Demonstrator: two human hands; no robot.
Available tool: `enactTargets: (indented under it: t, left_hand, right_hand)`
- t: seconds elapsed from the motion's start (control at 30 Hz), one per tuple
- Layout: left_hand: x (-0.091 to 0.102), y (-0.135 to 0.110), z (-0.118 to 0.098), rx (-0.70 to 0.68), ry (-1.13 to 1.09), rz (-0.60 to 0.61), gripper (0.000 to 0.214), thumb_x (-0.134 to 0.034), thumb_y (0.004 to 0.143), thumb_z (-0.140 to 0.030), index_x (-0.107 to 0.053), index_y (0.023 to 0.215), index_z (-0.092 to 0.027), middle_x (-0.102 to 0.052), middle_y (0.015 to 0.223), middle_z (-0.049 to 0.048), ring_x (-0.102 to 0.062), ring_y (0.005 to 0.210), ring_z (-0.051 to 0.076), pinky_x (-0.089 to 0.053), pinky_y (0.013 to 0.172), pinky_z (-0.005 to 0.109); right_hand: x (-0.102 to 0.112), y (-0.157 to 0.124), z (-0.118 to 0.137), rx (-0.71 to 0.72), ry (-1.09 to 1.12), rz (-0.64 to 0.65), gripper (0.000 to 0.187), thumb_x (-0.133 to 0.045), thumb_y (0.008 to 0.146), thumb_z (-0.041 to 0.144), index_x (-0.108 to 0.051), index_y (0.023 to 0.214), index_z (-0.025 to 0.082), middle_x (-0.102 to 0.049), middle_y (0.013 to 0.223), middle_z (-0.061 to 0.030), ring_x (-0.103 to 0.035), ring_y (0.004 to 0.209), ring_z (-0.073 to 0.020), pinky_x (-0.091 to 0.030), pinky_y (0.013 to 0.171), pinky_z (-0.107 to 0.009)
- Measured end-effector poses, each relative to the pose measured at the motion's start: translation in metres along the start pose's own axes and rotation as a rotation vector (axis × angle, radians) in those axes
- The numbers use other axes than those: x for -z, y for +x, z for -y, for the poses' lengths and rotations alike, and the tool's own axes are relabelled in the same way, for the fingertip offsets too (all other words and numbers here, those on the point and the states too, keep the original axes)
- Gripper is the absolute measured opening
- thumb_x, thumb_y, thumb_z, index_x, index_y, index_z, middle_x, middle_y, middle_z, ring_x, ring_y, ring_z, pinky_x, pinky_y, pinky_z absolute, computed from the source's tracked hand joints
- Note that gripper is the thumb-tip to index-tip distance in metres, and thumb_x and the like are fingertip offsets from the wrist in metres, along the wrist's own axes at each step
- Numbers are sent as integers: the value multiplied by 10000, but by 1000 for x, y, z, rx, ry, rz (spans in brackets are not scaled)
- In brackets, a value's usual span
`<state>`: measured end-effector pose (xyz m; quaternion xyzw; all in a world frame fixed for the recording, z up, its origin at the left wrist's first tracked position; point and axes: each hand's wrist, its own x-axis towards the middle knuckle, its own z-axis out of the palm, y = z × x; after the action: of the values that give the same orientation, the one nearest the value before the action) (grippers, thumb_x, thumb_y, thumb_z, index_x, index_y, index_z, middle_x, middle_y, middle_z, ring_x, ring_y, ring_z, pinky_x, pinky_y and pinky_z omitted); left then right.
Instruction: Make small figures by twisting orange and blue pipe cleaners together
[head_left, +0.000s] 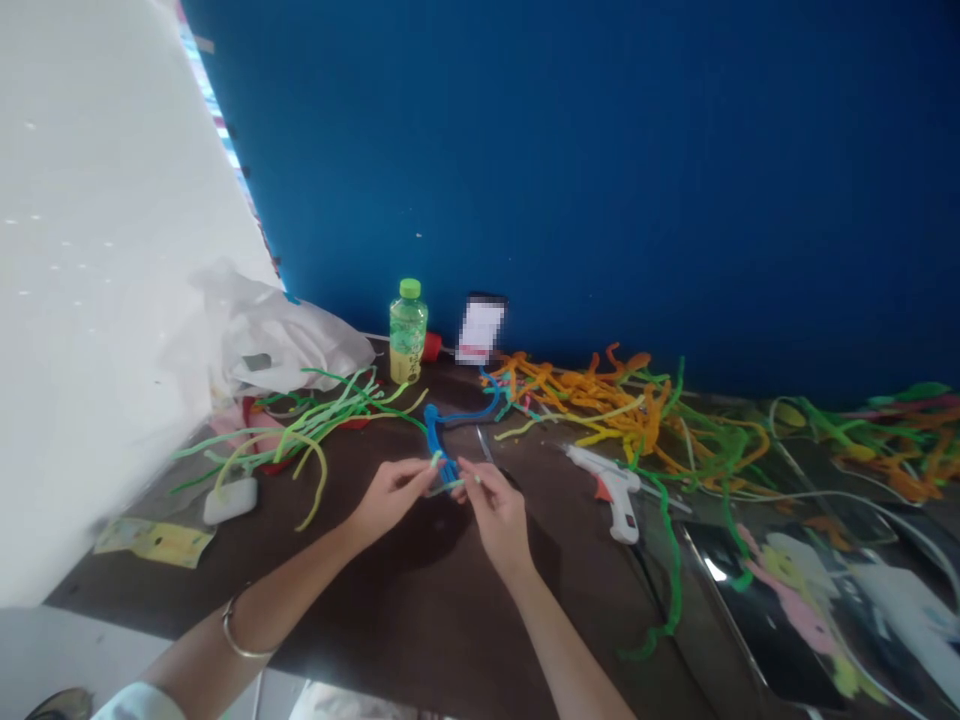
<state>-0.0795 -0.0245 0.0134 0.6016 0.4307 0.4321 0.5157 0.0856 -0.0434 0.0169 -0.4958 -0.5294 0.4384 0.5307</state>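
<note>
Both hands meet over the front middle of the table at a blue pipe-cleaner figure (434,437), which has a long blue strand trailing back to the right. My left hand (394,497) is closed, thumb and fingers pinching the lower left side of the figure. From the right, my right hand (495,508) pinches too, its fingertips at the end of a pale green pipe cleaner (448,487) that crosses the figure's lower end. Fingers partly hide where the pale strand meets the blue one.
A white glue gun (619,495) lies right of my hands. Orange pipe-cleaner pieces (600,390) and loose green pipe cleaners (337,415) spread over the table. A drink bottle (408,335) and a phone (481,328) stand at the back. A black tablet (757,610) lies at right.
</note>
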Motion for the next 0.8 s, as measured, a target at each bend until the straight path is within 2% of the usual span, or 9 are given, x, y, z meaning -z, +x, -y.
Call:
enactTargets:
  t: [0.1, 0.23, 0.4, 0.5, 0.8]
  left_hand:
    - [-3, -3, -2, -131, 251, 94, 340, -442, 836, -374, -688, 875, -143, -540, 590, 1, -441, 557, 84, -338, 539, 203]
    - [-4, -4, 0, -210, 375, 136, 342, -413, 854, -350, -685, 858, -143, -569, 599, 9, -437, 537, 81, -321, 530, 202]
    - [-5, -5, 5, -224, 400, 133, 328, -406, 858, -344, -677, 900, -162, -608, 629, 13, -481, 550, 89, -341, 542, 197]
    - [-6, -6, 4, -229, 404, 159, 336, -401, 860, -346, -679, 848, -157, -620, 638, 17, -506, 568, 95, -359, 564, 199]
    - [-5, -6, -2, -218, 362, 225, 349, -392, 865, -338, -669, 773, -146, -647, 689, 24, -542, 614, 99, -391, 614, 197]
  right_hand:
    - [-3, -3, 1, -30, 50, 31, 313, -592, 761, 312, -628, 1051, 203, -573, 715, -7, -560, 554, -96, -489, 526, -231]
    - [-5, -4, 3, -35, 78, 69, 253, -568, 780, 305, -660, 995, 208, -558, 782, -16, -569, 563, -89, -496, 522, -230]
    - [-7, -4, 2, -54, 113, 118, 275, -584, 766, 317, -651, 1018, 229, -519, 777, 0, -572, 519, -77, -494, 474, -215]
    - [-8, -4, -2, -74, 146, 110, 297, -608, 742, 332, -648, 1016, 225, -497, 739, 12, -579, 503, -83, -488, 442, -210]
    - [-7, -2, -4, -149, 210, 148, 212, -648, 702, 323, -687, 860, 187, -515, 634, 21, -562, 447, -89, -441, 395, -203]
